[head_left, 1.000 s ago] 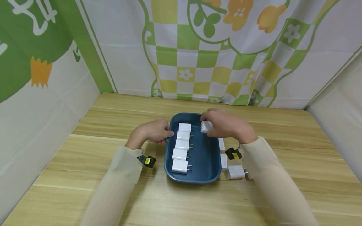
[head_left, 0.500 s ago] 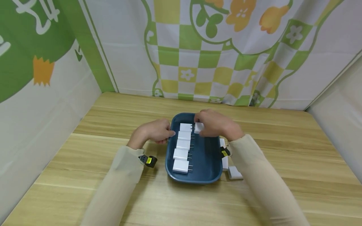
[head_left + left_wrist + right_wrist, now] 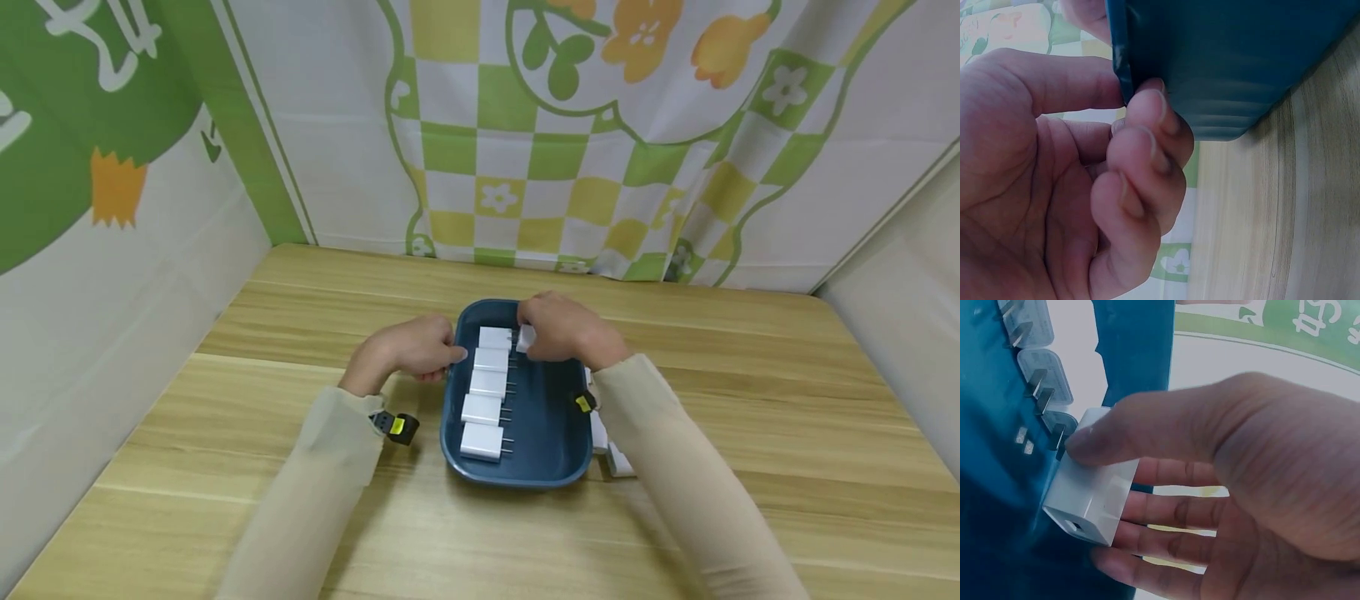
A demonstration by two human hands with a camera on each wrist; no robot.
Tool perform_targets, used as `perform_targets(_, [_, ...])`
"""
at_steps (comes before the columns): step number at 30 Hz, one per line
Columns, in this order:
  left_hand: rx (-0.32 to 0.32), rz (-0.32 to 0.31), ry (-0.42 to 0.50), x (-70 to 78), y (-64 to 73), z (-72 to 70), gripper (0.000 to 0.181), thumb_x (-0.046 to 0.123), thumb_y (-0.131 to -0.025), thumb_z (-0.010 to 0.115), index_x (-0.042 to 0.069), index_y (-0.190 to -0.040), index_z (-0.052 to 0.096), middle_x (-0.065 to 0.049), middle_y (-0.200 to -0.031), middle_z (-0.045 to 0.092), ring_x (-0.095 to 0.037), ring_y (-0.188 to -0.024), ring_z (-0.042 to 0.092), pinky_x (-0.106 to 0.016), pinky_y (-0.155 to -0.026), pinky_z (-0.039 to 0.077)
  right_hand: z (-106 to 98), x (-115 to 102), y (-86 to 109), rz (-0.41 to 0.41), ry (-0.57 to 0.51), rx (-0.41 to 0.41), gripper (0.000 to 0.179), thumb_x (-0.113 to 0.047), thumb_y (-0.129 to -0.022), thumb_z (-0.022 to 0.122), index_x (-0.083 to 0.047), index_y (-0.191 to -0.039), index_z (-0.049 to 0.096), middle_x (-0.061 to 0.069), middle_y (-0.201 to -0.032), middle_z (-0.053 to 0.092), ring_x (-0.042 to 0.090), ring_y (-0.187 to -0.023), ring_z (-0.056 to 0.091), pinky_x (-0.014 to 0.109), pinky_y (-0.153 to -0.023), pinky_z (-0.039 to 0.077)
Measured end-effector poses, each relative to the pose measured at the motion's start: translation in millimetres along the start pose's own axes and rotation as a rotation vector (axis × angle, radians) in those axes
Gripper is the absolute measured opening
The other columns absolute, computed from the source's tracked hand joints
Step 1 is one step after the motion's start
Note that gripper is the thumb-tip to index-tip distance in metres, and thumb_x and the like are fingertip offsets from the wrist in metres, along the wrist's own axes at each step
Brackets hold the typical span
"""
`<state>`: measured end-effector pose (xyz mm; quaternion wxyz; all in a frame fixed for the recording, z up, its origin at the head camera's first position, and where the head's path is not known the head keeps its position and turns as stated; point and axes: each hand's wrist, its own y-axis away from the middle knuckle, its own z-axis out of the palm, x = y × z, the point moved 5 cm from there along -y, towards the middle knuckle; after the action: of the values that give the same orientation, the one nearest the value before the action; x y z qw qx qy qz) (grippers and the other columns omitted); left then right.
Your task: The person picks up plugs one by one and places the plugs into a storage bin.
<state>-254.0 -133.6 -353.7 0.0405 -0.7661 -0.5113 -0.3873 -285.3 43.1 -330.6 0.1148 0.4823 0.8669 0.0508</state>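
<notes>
A dark blue tray [image 3: 551, 442] stands on the wooden table with a column of several white charger plugs [image 3: 482, 408] along its left side, their metal prongs pointing right. My left hand [image 3: 422, 346] pinches the tray's left rim between thumb and curled fingers, as the left wrist view shows at the rim [image 3: 1120, 53]. Inside the tray's far right part, my right hand [image 3: 564, 327] holds another charger plug [image 3: 1094, 481], thumb on one face and fingers on the opposite side. Its USB port end faces the wrist camera, and it sits close beside the farthest plug of the column.
More white charger plugs [image 3: 619, 460] lie on the table to the right of the tray, partly hidden by the right sleeve [image 3: 675, 450]. A patterned curtain [image 3: 517, 167] hangs behind the table's [image 3: 360, 283] far edge.
My right hand has moved left and brought its charger plug close to the farthest plug in the column. My left hand has kept its grip on the rim.
</notes>
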Motion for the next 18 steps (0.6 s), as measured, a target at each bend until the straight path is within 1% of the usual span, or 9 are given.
perform_targets(4, [0.003, -0.002, -0.010, -0.4, -0.3, 0.5, 0.042, 0.016, -0.105, 0.053, 0.003, -0.067, 0.064, -0.002, -0.058, 0.057, -0.012, -0.050, 0.049, -0.024, -0.050, 0.042, 1, 0, -2.7, 0.022, -0.002, 0.001, 0.026, -0.008, -0.087, 0.072, -0.003, -0.112, 0.069, 0.010, -0.103, 0.064, 0.026, -0.088, 0.054, 0.040, -0.077, 0.046])
perform_targets(9, [0.003, -0.008, -0.014, -1.0, 0.3, 0.6, 0.042, 0.017, -0.105, 0.053, 0.002, -0.068, 0.064, -0.002, -0.058, 0.057, -0.012, -0.050, 0.049, -0.024, -0.050, 0.042, 4, -1, -6.8, 0.032, 0.046, -0.001, 0.016, -0.007, -0.087, 0.072, -0.002, -0.103, 0.070, 0.009, -0.095, 0.063, 0.026, -0.085, 0.053, 0.040, -0.076, 0.045])
perform_targets(11, [0.003, -0.008, -0.013, -0.7, 0.2, 0.6, 0.042, 0.017, -0.106, 0.053, 0.002, -0.068, 0.064, -0.003, -0.058, 0.057, -0.012, -0.050, 0.049, -0.024, -0.051, 0.043, 6, -1, -8.2, 0.044, 0.066, -0.012, 0.017, -0.007, -0.087, 0.072, -0.003, -0.104, 0.070, 0.009, -0.096, 0.063, 0.026, -0.087, 0.054, 0.040, -0.077, 0.046])
perform_targets(15, [0.000, -0.014, -0.014, 0.6, -1.1, 0.8, 0.041, 0.017, -0.106, 0.053, 0.001, -0.070, 0.064, -0.003, -0.058, 0.058, -0.012, -0.050, 0.050, -0.024, -0.051, 0.044, 11, 0, -9.9, 0.085, 0.070, -0.033, 0.024, -0.007, -0.088, 0.072, -0.003, -0.111, 0.070, 0.011, -0.103, 0.064, 0.027, -0.091, 0.055, 0.041, -0.080, 0.048])
perform_targets(18, [-0.006, -0.019, -0.017, 0.8, -1.8, 0.9, 0.041, 0.017, -0.106, 0.052, 0.002, -0.070, 0.064, -0.003, -0.058, 0.058, -0.012, -0.050, 0.051, -0.024, -0.051, 0.044, 12, 0, -10.3, 0.096, 0.070, -0.032, 0.023, -0.005, -0.088, 0.070, -0.002, -0.111, 0.070, 0.013, -0.106, 0.066, 0.028, -0.091, 0.056, 0.041, -0.081, 0.048])
